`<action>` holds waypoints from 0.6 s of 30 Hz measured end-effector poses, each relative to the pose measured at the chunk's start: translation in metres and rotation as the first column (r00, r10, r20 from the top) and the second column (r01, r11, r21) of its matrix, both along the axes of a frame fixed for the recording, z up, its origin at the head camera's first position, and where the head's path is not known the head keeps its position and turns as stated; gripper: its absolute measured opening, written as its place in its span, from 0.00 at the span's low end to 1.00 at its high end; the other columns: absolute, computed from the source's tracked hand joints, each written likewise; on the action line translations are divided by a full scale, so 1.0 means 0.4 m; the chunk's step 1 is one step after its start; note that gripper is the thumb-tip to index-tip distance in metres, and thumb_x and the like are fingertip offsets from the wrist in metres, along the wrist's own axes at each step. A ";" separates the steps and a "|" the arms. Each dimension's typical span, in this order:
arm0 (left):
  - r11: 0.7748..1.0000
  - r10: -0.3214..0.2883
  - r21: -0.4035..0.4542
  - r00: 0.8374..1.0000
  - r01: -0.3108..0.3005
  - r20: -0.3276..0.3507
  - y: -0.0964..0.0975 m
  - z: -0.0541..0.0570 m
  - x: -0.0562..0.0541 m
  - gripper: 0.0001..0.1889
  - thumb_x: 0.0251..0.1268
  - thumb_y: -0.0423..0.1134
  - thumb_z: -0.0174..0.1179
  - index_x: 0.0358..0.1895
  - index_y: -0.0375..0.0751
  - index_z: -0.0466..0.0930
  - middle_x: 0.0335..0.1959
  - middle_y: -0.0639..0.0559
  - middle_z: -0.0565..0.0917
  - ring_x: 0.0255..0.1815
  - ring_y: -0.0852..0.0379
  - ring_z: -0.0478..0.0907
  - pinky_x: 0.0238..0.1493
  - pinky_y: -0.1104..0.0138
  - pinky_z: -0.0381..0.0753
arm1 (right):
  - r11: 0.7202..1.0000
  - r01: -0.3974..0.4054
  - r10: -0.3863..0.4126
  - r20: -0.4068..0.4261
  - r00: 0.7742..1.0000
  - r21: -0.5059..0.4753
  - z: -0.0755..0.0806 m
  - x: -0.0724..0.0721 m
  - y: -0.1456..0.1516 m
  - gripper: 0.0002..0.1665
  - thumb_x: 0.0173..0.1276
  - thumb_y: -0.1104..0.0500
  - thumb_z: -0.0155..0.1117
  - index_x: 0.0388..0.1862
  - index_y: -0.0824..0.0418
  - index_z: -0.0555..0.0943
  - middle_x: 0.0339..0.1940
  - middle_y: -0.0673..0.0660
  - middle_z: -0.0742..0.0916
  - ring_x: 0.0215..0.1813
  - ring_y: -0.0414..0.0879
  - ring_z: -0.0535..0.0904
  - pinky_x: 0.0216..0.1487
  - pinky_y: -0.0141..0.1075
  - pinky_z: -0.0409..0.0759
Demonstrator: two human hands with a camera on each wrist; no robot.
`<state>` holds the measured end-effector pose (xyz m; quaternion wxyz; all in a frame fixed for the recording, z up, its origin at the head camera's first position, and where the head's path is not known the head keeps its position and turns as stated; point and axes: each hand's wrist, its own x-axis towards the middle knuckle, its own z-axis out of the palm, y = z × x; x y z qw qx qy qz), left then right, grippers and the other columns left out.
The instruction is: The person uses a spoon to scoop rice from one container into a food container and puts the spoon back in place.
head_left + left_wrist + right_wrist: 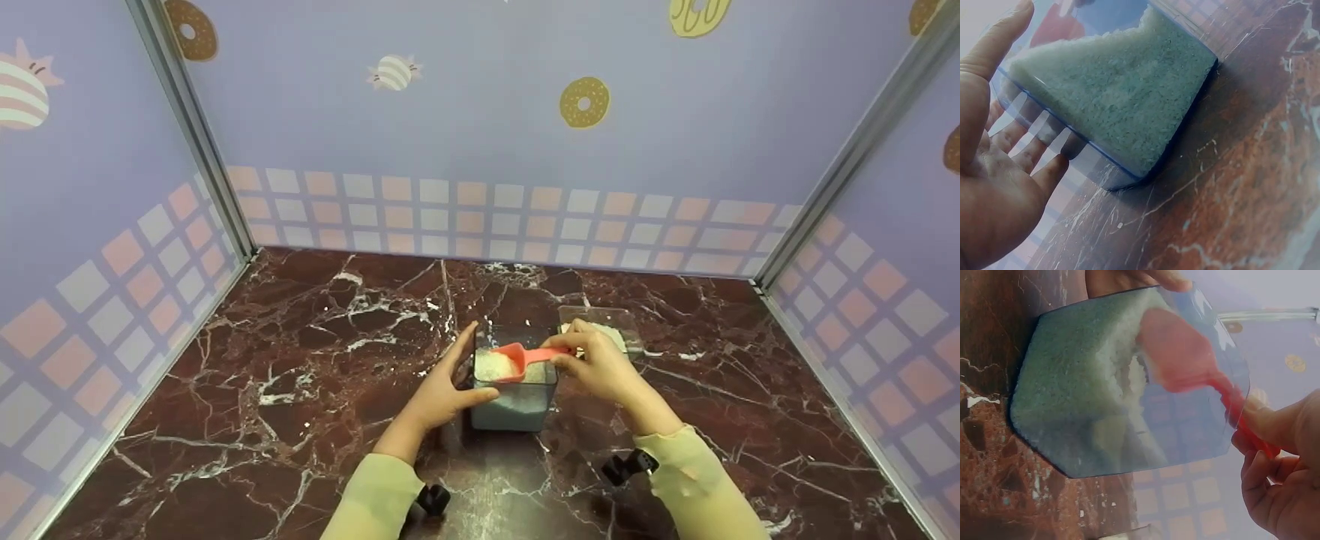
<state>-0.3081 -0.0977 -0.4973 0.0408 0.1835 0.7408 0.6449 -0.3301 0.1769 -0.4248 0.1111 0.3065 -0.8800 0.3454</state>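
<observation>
A clear square container [510,414] partly filled with white rice [1123,90] stands on the table. My left hand [442,395] holds it at the left corner, fingers along the left side and thumb [999,39] across the front wall near the rim. Between its thumb and fingers, my right hand [596,364] pinches the handle of a red scoop [513,362]. The scoop's bowl is inside the container, tilted and with rice in it. Through the wall in the right wrist view, a hollow shows in the rice beside the scoop [1179,351].
Behind my right hand lies a shallow clear tray [585,310] with rice in it. White grains [431,306] are scattered on the dark marbled table [337,420]. Patterned lilac walls [480,135] enclose the back and both sides.
</observation>
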 end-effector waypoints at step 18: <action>0.998 -0.036 0.058 0.999 0.036 -0.007 0.000 0.000 -0.004 0.60 0.58 0.39 0.77 0.86 0.48 0.40 0.87 0.40 0.44 0.85 0.33 0.48 0.84 0.44 0.52 | 0.991 0.032 -0.017 0.111 0.994 -0.131 -0.022 -0.008 0.035 0.12 0.62 0.64 0.73 0.46 0.57 0.92 0.33 0.53 0.85 0.39 0.37 0.73 0.46 0.36 0.76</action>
